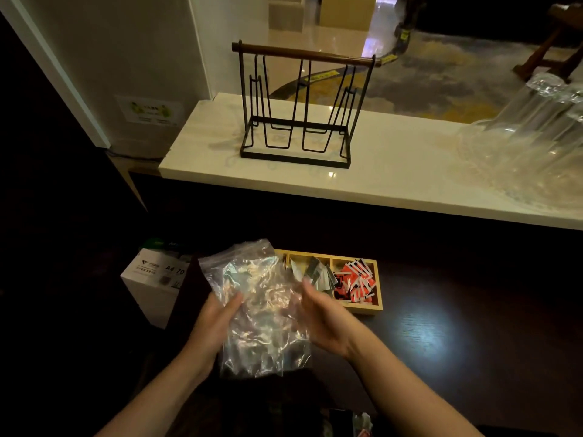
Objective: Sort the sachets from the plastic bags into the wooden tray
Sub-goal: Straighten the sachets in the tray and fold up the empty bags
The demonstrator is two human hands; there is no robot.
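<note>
1. Here, head view: both hands hold one clear plastic bag up in front of the wooden tray, which lies on a dark table. The bag covers the tray's left end.
2. Left hand: fingers closed on the bag's left edge, thumb on the near face. Right hand: blurred, curled against the bag's right side; it appears to pinch the film, though the exact contact cannot be told.
3. Tray contents: grey sachets in the middle compartment, red-and-white sachets in the right one. The left compartment is hidden behind the bag.
4. Whether sachets remain inside the bag cannot be told; the crumpled, shiny film hides its contents.
5. Handling, as a judgement: the bag is light, limp and slippery, and will collapse if gripped mid-body. Better to hold it by the stiffer top edge, open the mouth, and tip or pick out the sachets, which look small, flat and light.
6. Beyond the tray: a wire rack on a pale counter; left of the tray, a white box.
</note>
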